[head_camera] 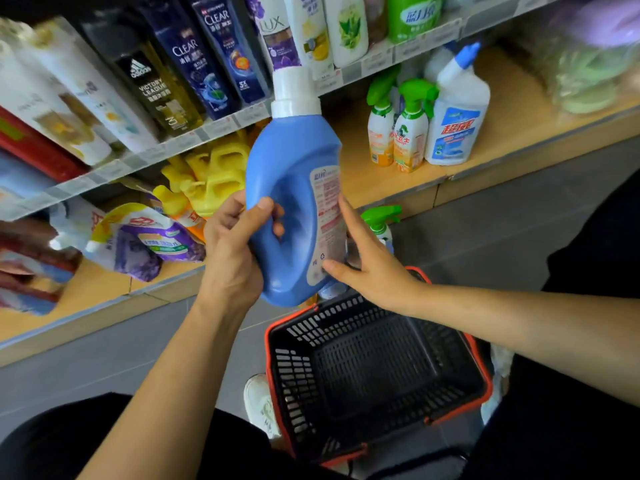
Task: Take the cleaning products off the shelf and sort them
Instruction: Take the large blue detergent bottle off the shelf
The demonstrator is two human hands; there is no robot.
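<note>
Left hand (232, 251) gripped the blue detergent bottle (294, 174) by its handle; right hand (370, 261), held flat, pressed its label, above the shopping basket (273, 375).

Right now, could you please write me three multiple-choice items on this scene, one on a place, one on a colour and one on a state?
1. Where does the basket stand?
A. on the upper shelf
B. on the floor below the blue bottle
C. on the left arm
2. What colour is the bottle's cap?
A. white
B. green
C. yellow
3. How is the left hand?
A. flat on the cap
B. off the bottle
C. gripping the handle
Answers: B, it sits on the floor under the bottle; A, the cap is white; C, fingers curl round the handle.
</note>
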